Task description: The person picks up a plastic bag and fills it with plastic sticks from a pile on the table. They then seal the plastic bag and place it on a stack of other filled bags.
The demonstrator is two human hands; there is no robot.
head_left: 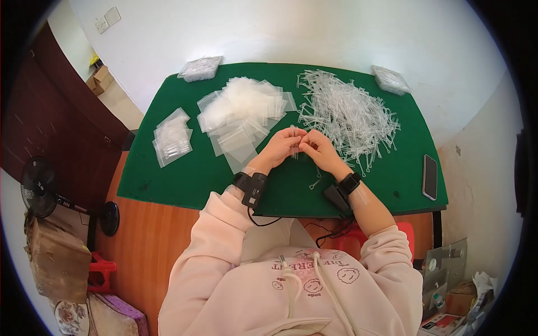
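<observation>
My left hand is closed around a few thin clear plastic sticks held upright over the middle of the table. Against it, the fingertips of my right hand are pinched together near the sticks; whatever they grip is too small to make out. Just beyond my right hand spreads a big heap of clear plastic sticks, some with a small loop at one end. A pile of empty clear plastic bags lies beyond my left hand. One loose stick rests nearer me, below my hands.
The green-covered table also carries a small stack of filled bags at left. Packed clear bundles stand at the far left corner and far right corner. A phone lies at the right edge. A black fan stands left.
</observation>
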